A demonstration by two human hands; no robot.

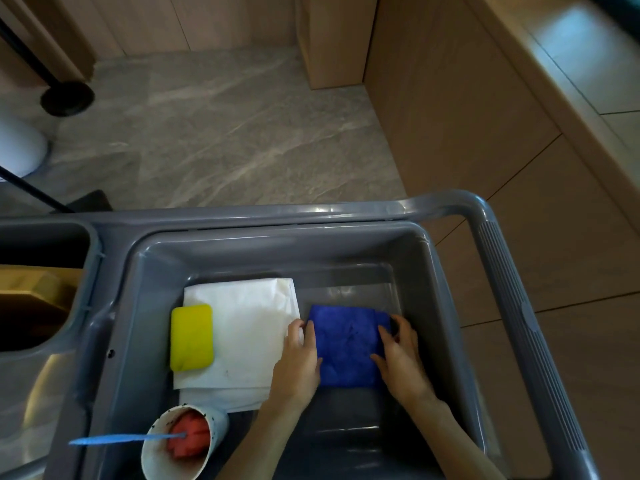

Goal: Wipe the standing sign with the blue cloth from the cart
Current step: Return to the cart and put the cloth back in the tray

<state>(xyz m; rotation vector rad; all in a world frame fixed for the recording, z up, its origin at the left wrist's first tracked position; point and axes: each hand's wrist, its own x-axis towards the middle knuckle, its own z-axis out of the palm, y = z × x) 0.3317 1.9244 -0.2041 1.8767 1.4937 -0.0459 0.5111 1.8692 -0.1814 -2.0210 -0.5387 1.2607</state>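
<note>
Blue cloth (346, 348) lies flat in the grey cart (498, 292) tray, the left hand (299, 358) and right hand (401, 362) resting on its side edges, each grip spread. White folded sheets (242, 327) and a yellow sponge (191, 337) lie just left.

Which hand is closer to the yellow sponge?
Left. The left hand lies on the white sheets just right of the yellow sponge; the right hand is farther right, across the blue cloth.

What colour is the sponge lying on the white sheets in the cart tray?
Yellow; the sponge shows best in the head view.
</note>
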